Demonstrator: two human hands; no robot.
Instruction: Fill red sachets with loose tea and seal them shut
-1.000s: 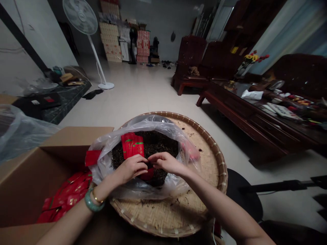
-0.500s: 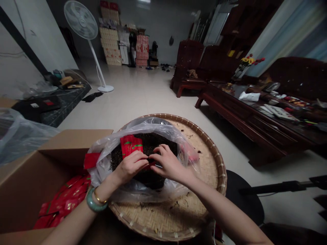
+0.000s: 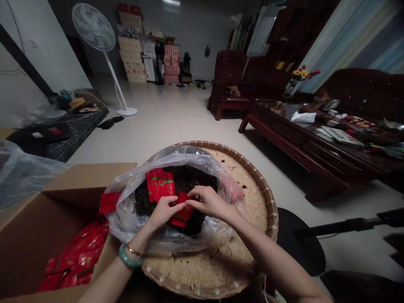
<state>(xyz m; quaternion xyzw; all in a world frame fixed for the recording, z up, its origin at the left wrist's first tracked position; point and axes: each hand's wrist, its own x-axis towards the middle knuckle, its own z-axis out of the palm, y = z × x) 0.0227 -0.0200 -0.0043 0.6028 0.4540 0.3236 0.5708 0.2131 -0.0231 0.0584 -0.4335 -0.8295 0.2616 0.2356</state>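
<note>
A round woven bamboo tray [image 3: 249, 248] lies in front of me with a clear plastic bag [image 3: 126, 210] of dark loose tea leaves [image 3: 192, 179] on it. My left hand [image 3: 164, 210] and my right hand [image 3: 208, 202] are both closed on the top edge of a small red packet [image 3: 181, 212] held over the tea. A few more red packets [image 3: 158, 185] stand in the tea at the bag's left side. A green bangle is on my left wrist.
An open cardboard box [image 3: 34, 219] at my left holds several red packets [image 3: 72, 263]. A crumpled plastic bag [image 3: 22, 172] lies further left. A long dark wooden table [image 3: 312, 147] with clutter stands at right, a standing fan [image 3: 94, 29] at back left, stacked cartons behind.
My hands have drawn the red packet up out of the tea, so more of it shows. My right hand's fingers moved from spread over the tea to pinching the packet's top.
</note>
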